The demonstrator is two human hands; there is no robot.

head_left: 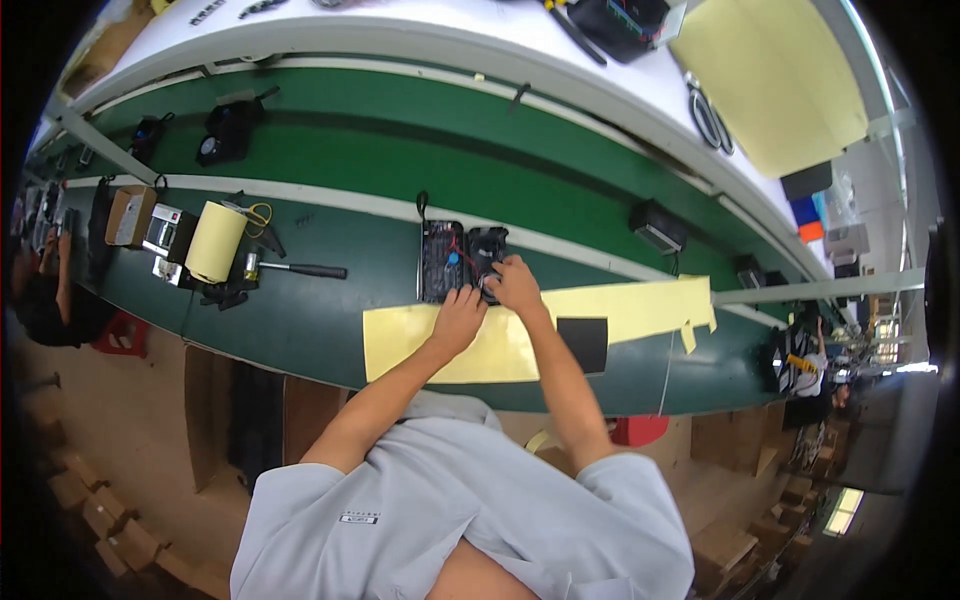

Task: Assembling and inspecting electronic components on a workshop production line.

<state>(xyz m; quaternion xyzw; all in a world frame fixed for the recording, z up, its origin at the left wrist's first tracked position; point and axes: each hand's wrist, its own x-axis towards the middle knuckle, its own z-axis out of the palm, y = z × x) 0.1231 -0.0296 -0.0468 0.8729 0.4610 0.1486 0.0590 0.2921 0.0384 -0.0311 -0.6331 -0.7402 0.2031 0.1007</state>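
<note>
An opened black plastic case (436, 262) lies on the green bench in front of me, its two halves side by side. Red wires and a round blue part (454, 258) show inside it. With bent fingers, my left hand (461, 315) grips the near edge of the case. My right hand (516, 285) is closed over the near end of the right half (487, 243); small parts under its fingertips are too hidden to name. Beneath both wrists runs a pale yellow sheet (450, 362), and a dark square pad (582, 345) lies on it beside my right forearm.
To the left are a hammer (305, 270), a yellow roll (215, 243), yellow-handled scissors (260, 214) and an open carton (130, 215). A black box-shaped device (658, 227) stands farther right. Above the bench, a white shelf (400, 45) holds large scissors (708, 115). Another person (50, 290) works far left.
</note>
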